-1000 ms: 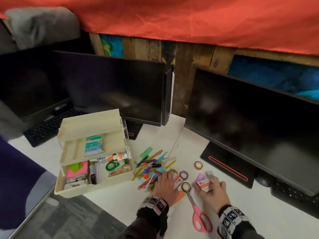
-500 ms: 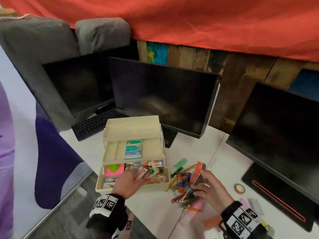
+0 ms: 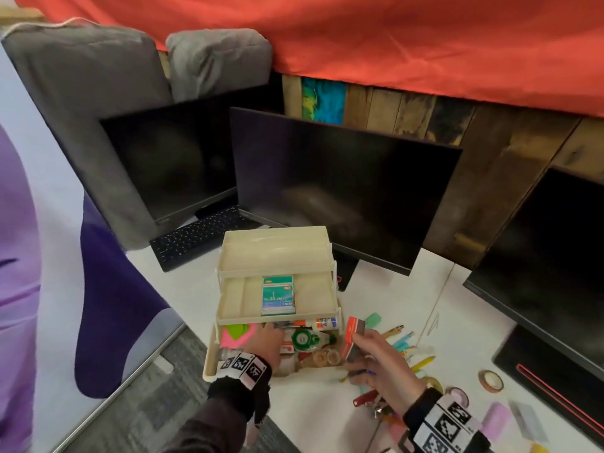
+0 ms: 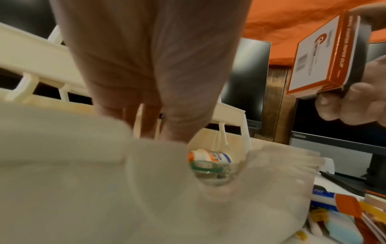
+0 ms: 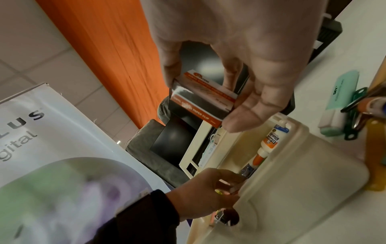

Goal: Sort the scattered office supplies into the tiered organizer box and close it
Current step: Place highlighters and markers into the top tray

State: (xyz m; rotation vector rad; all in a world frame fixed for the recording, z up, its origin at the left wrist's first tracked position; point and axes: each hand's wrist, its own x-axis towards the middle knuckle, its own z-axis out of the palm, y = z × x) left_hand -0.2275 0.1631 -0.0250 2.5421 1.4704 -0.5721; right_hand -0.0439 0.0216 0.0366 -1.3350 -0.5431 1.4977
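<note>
The cream tiered organizer (image 3: 248, 299) stands open on the white desk. A green staple box (image 3: 277, 295) lies in its middle tier. A glue bottle (image 3: 323, 322), a green tape dispenser (image 3: 302, 338) and sticky notes (image 3: 237, 333) lie in the bottom tier. My left hand (image 3: 266, 338) reaches into the bottom tier; its fingertips are hidden behind the front wall (image 4: 62, 148). My right hand (image 3: 354, 346) pinches an orange paper clip box (image 3: 351, 331) in the air, just right of the organizer. The thumb and fingers grip its ends (image 5: 208, 92).
Loose pens and clips (image 3: 405, 344), a mint eraser (image 3: 372, 320) and tape rolls (image 3: 491, 380) lie right of the organizer. Three dark monitors (image 3: 343, 197) line the back, with a keyboard (image 3: 199, 237) at the left. The desk's edge and the carpet are at lower left.
Both hands left the pile on the desk. The right hand lifted the paper clip box and carried it toward the organizer. The left hand went into the bottom tier and now reaches further in.
</note>
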